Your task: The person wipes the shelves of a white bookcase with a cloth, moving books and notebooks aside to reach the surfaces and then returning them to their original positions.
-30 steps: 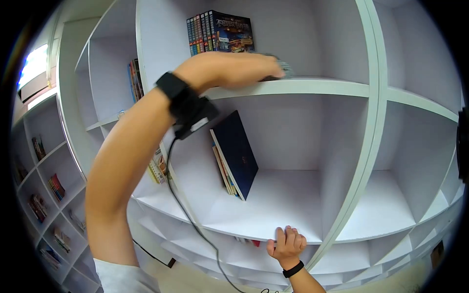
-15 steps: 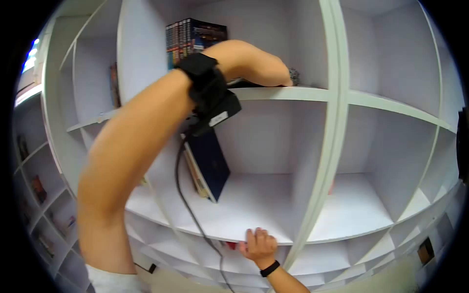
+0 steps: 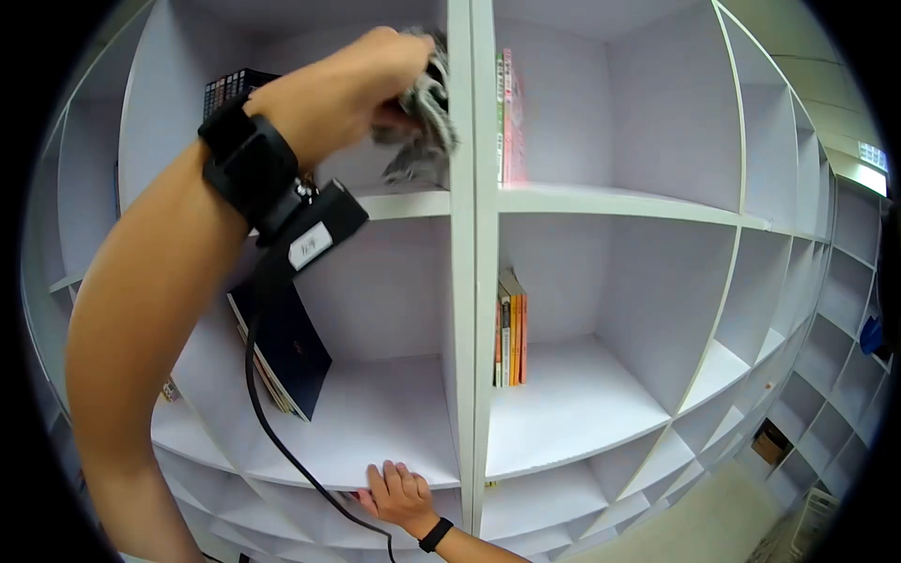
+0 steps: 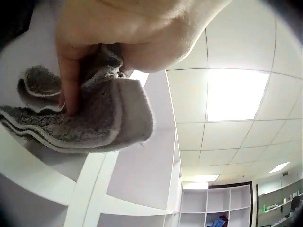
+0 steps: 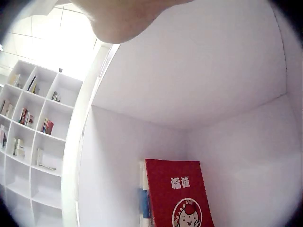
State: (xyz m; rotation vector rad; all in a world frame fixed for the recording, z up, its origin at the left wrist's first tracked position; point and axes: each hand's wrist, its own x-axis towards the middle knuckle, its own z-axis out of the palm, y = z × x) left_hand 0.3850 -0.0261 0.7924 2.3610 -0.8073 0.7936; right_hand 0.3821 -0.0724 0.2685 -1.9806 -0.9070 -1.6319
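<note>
Fingers of my left hand (image 3: 352,84) grip a grey, fuzzy cloth (image 3: 432,108) inside the upper compartment, close against the white upright divider (image 3: 472,281). In the left wrist view the left hand (image 4: 123,28) pinches the bunched cloth (image 4: 109,116), whose folds hang below the fingers. Lower down, my right hand (image 3: 402,497) rests on the front edge of the lower shelf board (image 3: 366,450), fingers extended over it. The right wrist view shows part of the right hand (image 5: 125,19) at the board's edge.
A dark blue book (image 3: 286,347) leans in the compartment below the cloth. Black-spined books (image 3: 230,86) stand upper left. Pink books (image 3: 512,122) and several thin books (image 3: 511,328) stand right of the divider. A red book (image 5: 177,189) is under the lower board.
The head view has swung to the right. My left hand has moved rightward along the upper compartment and up from its board to the divider with the cloth. The right hand stays on the lower edge.
</note>
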